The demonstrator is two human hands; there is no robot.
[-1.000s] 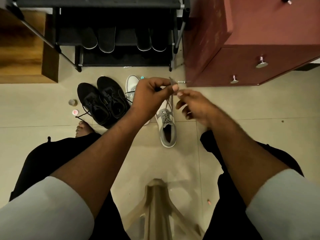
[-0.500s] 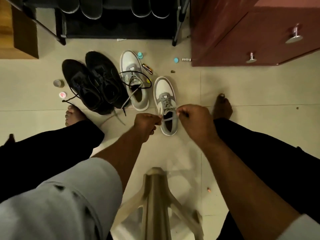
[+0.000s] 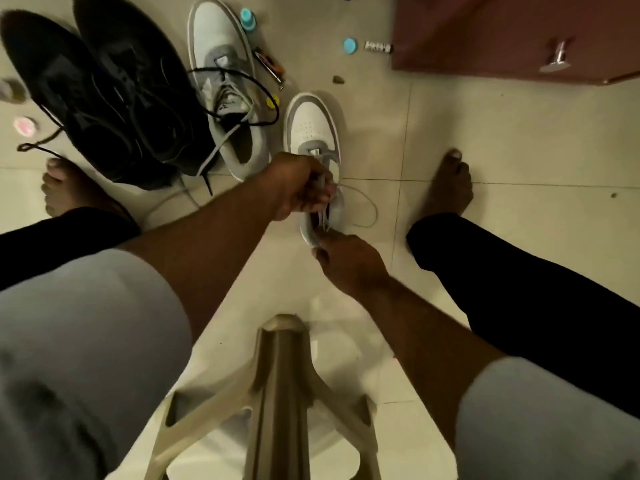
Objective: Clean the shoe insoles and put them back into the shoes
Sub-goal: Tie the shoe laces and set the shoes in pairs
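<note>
A white and grey sneaker (image 3: 311,126) stands on the tiled floor in front of me. My left hand (image 3: 299,187) is curled over its tongue and grips the grey laces there. My right hand (image 3: 349,259) is at the heel and pinches the rim of the shoe's opening. A lace loop (image 3: 367,206) trails on the floor to the right of the shoe. The second white and grey sneaker (image 3: 225,81) lies further left with loose laces. No insole shows.
A pair of black sneakers (image 3: 104,91) lies at the left. My bare feet (image 3: 448,183) flank the shoes. A red-brown cabinet (image 3: 512,32) stands at the upper right. Small caps and bits (image 3: 349,46) litter the floor. A beige plastic stool (image 3: 280,393) is under me.
My head has leaned in closer to the shoes. My left hand has moved onto the sneaker's tongue and my right hand has dropped back to its heel.
</note>
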